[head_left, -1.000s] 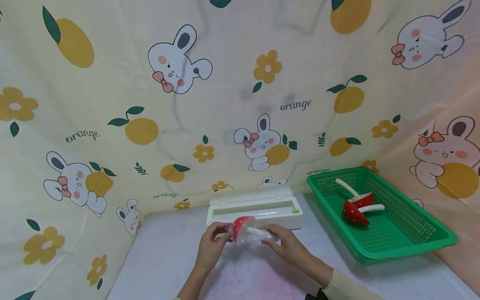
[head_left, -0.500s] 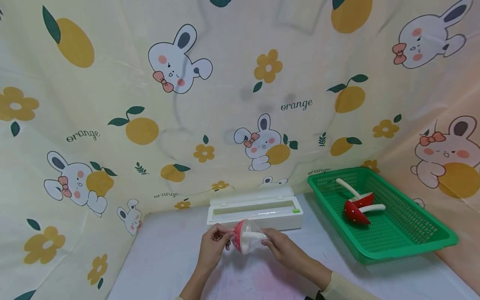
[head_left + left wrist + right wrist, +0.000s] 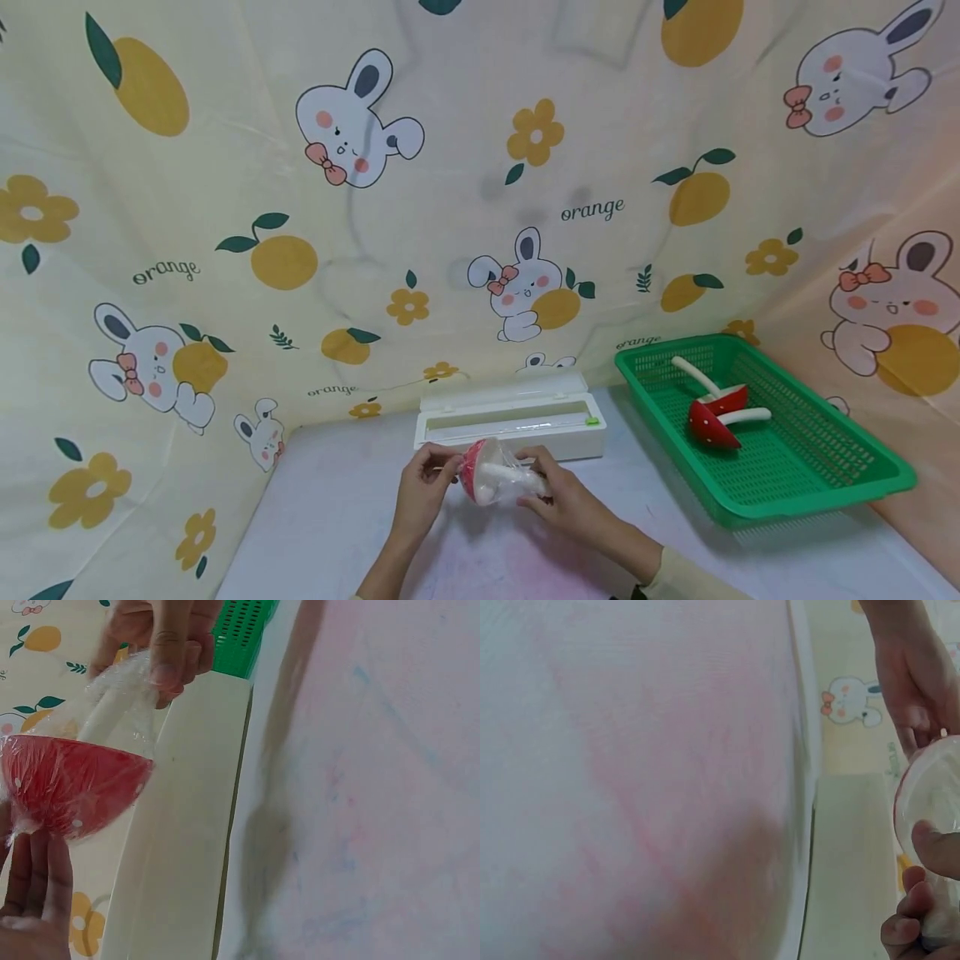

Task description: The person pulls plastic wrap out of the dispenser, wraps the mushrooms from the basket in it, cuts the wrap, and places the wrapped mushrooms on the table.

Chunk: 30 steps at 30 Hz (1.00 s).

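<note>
A toy mushroom (image 3: 483, 473) with a white-dotted red cap and white stem is held above the table, wrapped in clear plastic film (image 3: 129, 690). My left hand (image 3: 422, 493) pinches the mushroom at the top of its cap, where the film is bunched. The fingers and thumb of my right hand (image 3: 564, 498) grip the film around the stem's end. In the left wrist view, the red cap (image 3: 75, 780) shows wrinkled film stretched over it. Only part of the mushroom's pale underside (image 3: 930, 787) appears in the right wrist view.
Behind my hands stands a white cling film dispenser (image 3: 510, 442) with its lid raised and a film roll inside. To the right, a green plastic basket (image 3: 810, 496) holds two more red mushrooms (image 3: 712, 425). A printed cloth (image 3: 450, 208) hangs behind the white table (image 3: 322, 500).
The mushroom has tilted, its stem end now lower to the right. My right hand first pinched at the loose film and now closes around the stem end. My left hand stays at the cap.
</note>
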Tool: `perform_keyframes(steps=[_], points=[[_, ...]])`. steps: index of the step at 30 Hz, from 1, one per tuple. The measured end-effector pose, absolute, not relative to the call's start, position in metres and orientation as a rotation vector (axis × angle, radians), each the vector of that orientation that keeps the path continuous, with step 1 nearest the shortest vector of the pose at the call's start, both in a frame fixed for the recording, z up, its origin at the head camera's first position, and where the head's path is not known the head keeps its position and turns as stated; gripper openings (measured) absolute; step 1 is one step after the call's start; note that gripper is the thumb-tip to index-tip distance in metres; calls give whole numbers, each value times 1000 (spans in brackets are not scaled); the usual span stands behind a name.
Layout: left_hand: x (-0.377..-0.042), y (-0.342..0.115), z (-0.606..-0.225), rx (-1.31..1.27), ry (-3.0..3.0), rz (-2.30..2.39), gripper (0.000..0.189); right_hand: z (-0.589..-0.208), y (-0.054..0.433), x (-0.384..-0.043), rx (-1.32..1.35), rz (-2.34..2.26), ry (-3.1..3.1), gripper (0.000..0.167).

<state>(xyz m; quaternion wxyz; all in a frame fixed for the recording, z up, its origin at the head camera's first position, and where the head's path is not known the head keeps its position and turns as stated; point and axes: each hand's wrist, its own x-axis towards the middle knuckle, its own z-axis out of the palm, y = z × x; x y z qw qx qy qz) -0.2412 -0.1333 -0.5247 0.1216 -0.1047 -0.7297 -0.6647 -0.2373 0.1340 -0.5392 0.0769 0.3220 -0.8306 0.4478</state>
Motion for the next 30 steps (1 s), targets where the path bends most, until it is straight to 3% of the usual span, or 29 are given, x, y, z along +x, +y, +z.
perform_keyframes(steps=[7, 16, 30], points=[[-239, -134, -525, -485, -2100, -1962, 25, -541, 137, -238, 895, 1305, -2433, 45], [-241, -137, -528, -624, -2084, -1864, 22, -539, 139, -237, 862, 1234, -2441, 33], [-242, -134, -531, -500, -2162, -1789, 12, -539, 140, -234, 1069, 1225, -2495, 25]])
